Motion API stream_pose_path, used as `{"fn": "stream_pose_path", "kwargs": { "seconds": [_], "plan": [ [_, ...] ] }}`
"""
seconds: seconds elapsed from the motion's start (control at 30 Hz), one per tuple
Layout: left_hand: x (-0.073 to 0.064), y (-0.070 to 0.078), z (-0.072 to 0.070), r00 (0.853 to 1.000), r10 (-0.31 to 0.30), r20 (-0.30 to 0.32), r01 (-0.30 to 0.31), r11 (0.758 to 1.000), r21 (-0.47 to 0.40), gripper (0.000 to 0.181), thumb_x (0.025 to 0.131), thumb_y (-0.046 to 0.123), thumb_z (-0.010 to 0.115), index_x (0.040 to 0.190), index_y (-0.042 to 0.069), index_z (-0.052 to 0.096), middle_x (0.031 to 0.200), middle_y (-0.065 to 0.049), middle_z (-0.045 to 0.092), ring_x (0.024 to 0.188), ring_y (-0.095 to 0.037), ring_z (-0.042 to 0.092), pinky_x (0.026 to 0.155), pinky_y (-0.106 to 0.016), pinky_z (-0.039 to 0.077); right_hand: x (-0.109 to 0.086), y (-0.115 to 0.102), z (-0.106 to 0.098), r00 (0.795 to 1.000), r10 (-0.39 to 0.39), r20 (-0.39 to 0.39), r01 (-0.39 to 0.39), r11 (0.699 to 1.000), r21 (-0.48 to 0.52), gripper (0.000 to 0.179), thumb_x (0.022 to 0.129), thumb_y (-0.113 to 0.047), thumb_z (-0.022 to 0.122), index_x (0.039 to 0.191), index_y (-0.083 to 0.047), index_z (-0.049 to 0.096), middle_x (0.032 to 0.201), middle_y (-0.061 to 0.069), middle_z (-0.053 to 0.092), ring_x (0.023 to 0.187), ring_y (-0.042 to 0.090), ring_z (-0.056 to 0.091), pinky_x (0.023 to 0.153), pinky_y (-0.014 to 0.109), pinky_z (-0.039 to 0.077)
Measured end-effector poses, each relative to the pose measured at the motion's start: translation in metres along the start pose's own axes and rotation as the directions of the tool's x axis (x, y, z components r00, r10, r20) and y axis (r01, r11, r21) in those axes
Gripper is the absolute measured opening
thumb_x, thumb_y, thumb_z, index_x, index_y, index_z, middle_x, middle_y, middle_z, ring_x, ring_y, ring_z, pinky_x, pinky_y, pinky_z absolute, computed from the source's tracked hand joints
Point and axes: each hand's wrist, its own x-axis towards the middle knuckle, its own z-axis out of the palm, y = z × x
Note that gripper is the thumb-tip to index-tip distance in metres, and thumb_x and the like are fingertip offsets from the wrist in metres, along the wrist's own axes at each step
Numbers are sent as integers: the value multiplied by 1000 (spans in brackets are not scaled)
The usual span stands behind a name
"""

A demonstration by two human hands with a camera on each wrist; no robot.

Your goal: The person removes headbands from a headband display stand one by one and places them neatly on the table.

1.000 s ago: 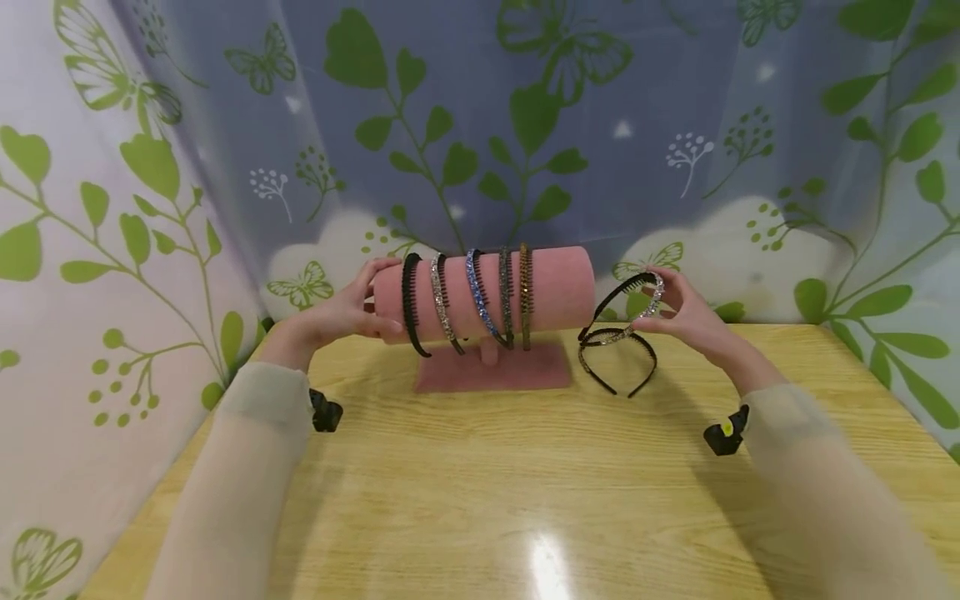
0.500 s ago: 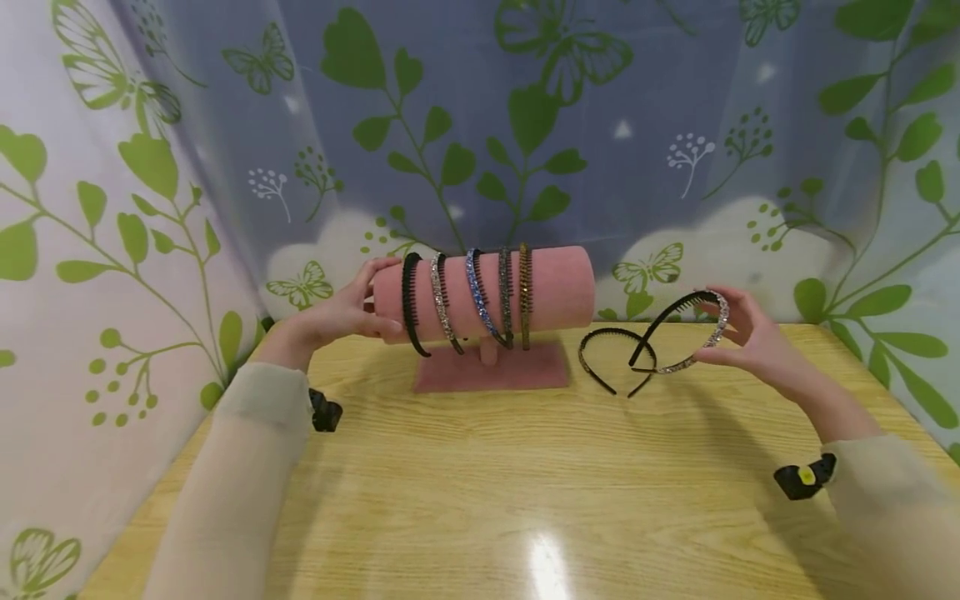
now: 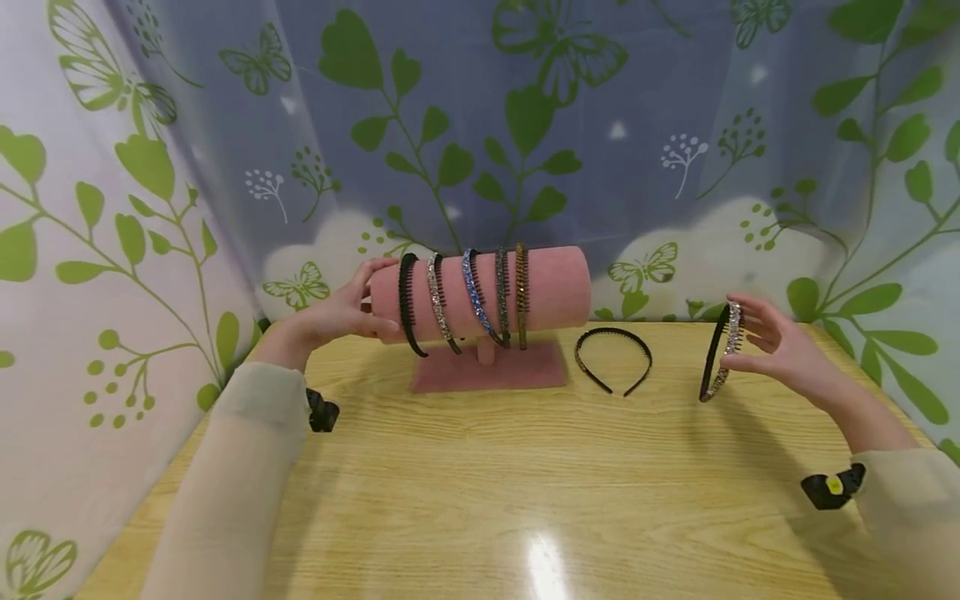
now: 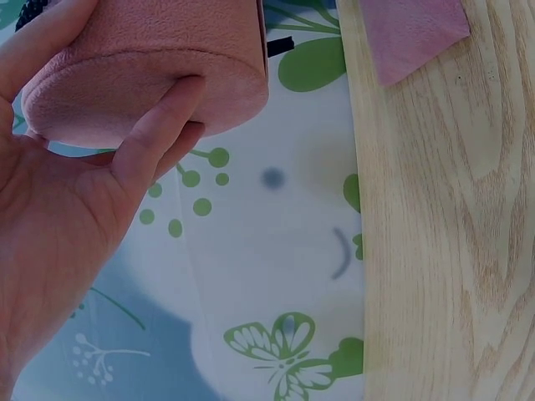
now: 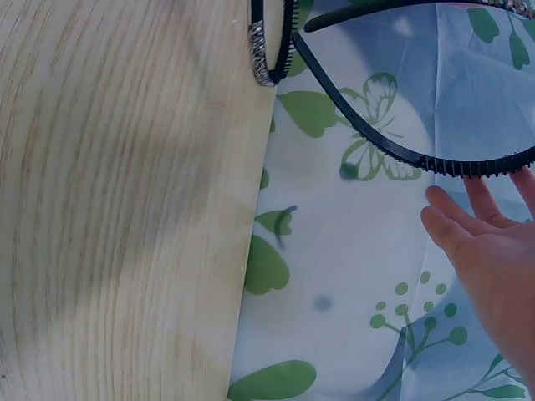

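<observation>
My left hand (image 3: 337, 310) holds the left end of a pink plush headband stand (image 3: 558, 287), its fingers against the end face in the left wrist view. On the stand's roll hang several toothed headbands: a black one (image 3: 407, 304), a silver glittery one, a blue one (image 3: 472, 287), a dark grey one and a gold one (image 3: 521, 296) rightmost. My right hand (image 3: 780, 354) pinches a silver rhinestone headband (image 3: 731, 350) over the table's right side, seen nearly edge-on. In the right wrist view, the fingers meet that headband's black toothed curve (image 5: 401, 154).
Between the stand and my right hand, a thin black headband (image 3: 615, 331) with a glittery side lies on the wooden table (image 3: 480, 467). Behind the table hangs a curtain (image 3: 645, 167) printed with leaves and butterflies.
My right hand has moved rightward with the rhinestone headband, away from the stand and the lying headband, and turned it nearly edge-on. The left hand stays on the roll's end.
</observation>
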Motion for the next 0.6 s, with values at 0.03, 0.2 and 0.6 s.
{"fn": "stream_pose_path", "kwargs": {
  "seconds": [0.03, 0.2, 0.6],
  "plan": [
    [0, 0, 0, 1000, 2, 1, -2, 1000, -3, 93, 91, 8, 68, 154, 29, 4, 153, -16, 18, 130, -41, 36, 91, -56, 43, 0, 0, 0, 1000, 16, 4, -16, 1000, -2, 86, 88, 0, 68, 156, -21, 19, 153, 31, 12, 134, 57, 17, 88, 2, 29],
    [0, 1, 1, 1000, 7, 0, -7, 1000, -6, 94, 90, 7, 68, 155, 28, 3, 153, -18, 18, 130, -42, 38, 92, -57, 43, 3, 1, 1, 997, 74, 28, -73, 996, -48, 86, 88, -5, 71, 156, -14, 19, 152, 33, 13, 132, 58, 21, 102, 27, 38],
    [0, 0, 0, 1000, -5, -10, 5, 1000, -5, 93, 90, 7, 69, 154, 29, 5, 153, -16, 18, 132, -41, 35, 91, -55, 44, 17, 16, 21, 985, 105, 136, -56, 944, -326, 95, 82, -31, 80, 153, -4, 24, 147, 35, 19, 128, 56, 24, 89, 71, 31]
  ]
}}
